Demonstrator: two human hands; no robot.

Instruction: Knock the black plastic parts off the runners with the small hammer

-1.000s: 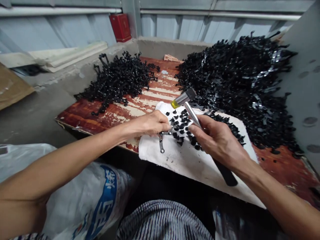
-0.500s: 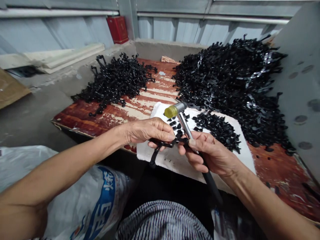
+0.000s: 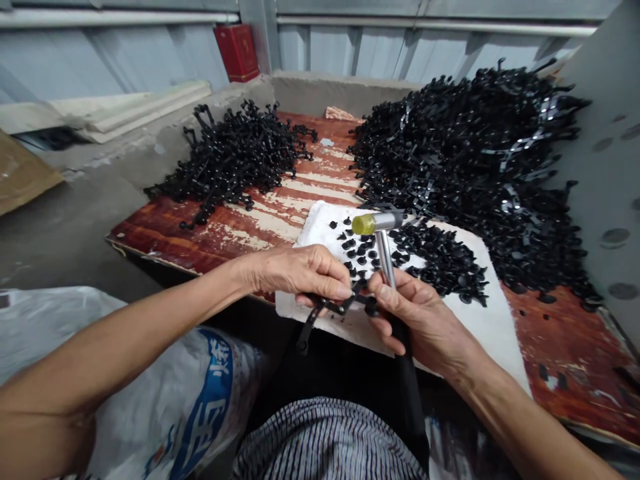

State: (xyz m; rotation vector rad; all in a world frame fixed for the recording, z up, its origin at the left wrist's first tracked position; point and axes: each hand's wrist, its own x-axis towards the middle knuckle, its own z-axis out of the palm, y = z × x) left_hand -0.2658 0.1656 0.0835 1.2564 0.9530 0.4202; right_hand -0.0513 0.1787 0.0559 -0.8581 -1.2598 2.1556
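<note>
Worn desk [image 3: 325,177] spans mid-frame; left hand [image 3: 306,272] pinches a part [image 3: 311,327], right hand [image 3: 423,307] clasps a hammer [image 3: 385,253] that could slip should the grip loosen.

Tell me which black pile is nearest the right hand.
The small pile on the cloth, just beyond the right hand; the left pile and the large right pile sit farther off.
</note>
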